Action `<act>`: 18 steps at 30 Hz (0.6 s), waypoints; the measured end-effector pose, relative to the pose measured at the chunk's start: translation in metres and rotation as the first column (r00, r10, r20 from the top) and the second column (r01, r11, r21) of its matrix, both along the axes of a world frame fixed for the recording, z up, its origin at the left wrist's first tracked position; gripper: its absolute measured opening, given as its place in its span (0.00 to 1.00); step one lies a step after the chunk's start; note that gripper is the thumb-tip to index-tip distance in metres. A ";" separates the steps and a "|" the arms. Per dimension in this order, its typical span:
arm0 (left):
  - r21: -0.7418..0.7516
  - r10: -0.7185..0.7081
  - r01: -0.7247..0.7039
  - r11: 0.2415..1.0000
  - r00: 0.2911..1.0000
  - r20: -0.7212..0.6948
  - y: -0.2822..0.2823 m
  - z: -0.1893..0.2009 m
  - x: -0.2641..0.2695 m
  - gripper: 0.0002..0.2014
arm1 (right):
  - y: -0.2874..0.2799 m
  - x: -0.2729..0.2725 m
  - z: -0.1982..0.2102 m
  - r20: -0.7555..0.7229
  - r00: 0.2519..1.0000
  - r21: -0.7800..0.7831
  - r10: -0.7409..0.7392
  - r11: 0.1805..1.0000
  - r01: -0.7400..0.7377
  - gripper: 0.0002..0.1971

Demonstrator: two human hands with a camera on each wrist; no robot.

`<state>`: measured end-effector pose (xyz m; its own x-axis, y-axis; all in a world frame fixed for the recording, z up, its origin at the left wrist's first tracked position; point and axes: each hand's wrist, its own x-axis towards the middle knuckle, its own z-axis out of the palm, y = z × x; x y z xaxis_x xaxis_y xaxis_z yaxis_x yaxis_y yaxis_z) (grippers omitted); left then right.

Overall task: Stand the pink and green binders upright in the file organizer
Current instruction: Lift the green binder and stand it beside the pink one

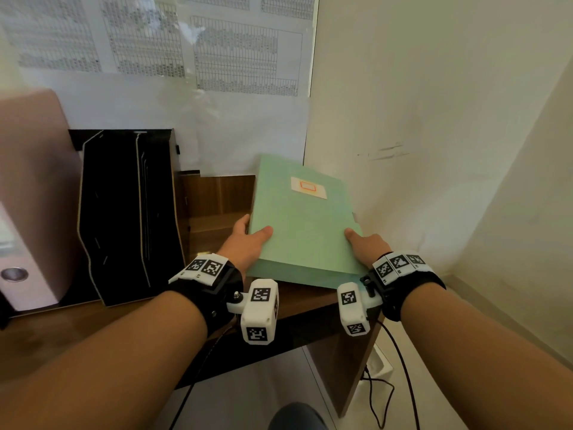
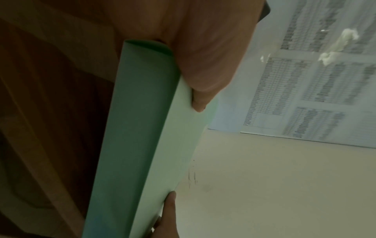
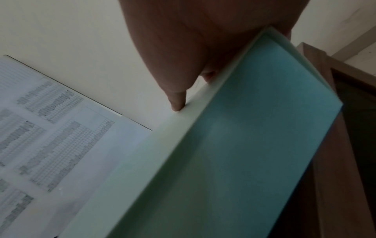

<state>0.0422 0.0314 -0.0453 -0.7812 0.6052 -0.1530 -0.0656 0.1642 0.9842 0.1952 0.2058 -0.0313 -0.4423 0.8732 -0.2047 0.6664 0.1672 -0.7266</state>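
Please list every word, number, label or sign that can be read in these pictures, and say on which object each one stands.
No text can be read.
Printed tables on the wall sheets: too small and blurred.
Label on the green binder: a red-outlined box, no legible writing.
Wrist markers: black-and-white code patterns; small characters beside some of them are too small to read.
Black file organizer: no text visible.

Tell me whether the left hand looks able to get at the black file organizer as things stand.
Probably not right now: the left hand grips the green binder together with the right hand. The file organizer stands to its left, nothing between.
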 end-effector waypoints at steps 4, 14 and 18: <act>0.084 0.023 -0.016 0.996 0.996 -0.082 -0.014 0.013 0.000 0.39 | -0.009 -0.006 0.004 -0.108 0.993 -0.043 -0.042 0.998 0.038 0.41; 0.294 0.027 -0.026 0.955 1.000 0.000 -0.067 0.044 -0.010 0.34 | -0.038 -0.035 0.019 -0.447 0.894 0.006 -0.036 0.999 0.044 0.50; 0.412 -0.087 0.061 0.909 0.995 0.043 -0.099 0.067 -0.014 0.21 | -0.057 -0.050 0.027 -0.594 0.804 0.087 0.033 0.996 0.024 0.41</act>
<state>0.0278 -0.0672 0.0218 -0.7289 0.6803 0.0762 -0.1291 -0.2460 0.9606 0.1453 0.1485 -0.0039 -0.4564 0.8724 0.1751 0.1075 0.2494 -0.9624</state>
